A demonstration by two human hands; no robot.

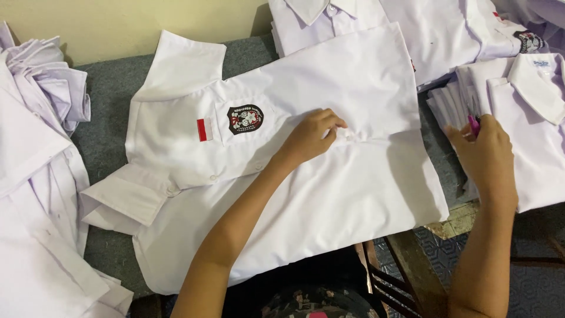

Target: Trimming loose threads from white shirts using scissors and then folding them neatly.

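Lying flat across the grey felt-covered table (pixel 112 112), the white short-sleeved cotton shirt (pixel 329 194) is spread face up with its collar toward the left of the head view, its front placket running sideways and looking buttoned near the collar. The left hand (pixel 312 138) rests on that placket about midway along the shirt, its grip pinched together on a small fold of cloth or a button there; which of the two is too small to tell. The right hand (pixel 488 159) hovers off the shirt's hem end, above a stack of folded white shirts (pixel 529 118), its grip closed around a small pink tool (pixel 474 125) of which only the tip shows.

As a judgement, the shirt is laid out and smoothed but not yet folded: both sleeves lie spread out, and the body is at full length.

The cloth looks clean, thin and lightly creased. A dark shield-shaped badge (pixel 245 119) sits on the chest pocket, with a small red-and-white patch (pixel 205 129) beside it. A loose heap of white shirts (pixel 35 176) lies at the left.
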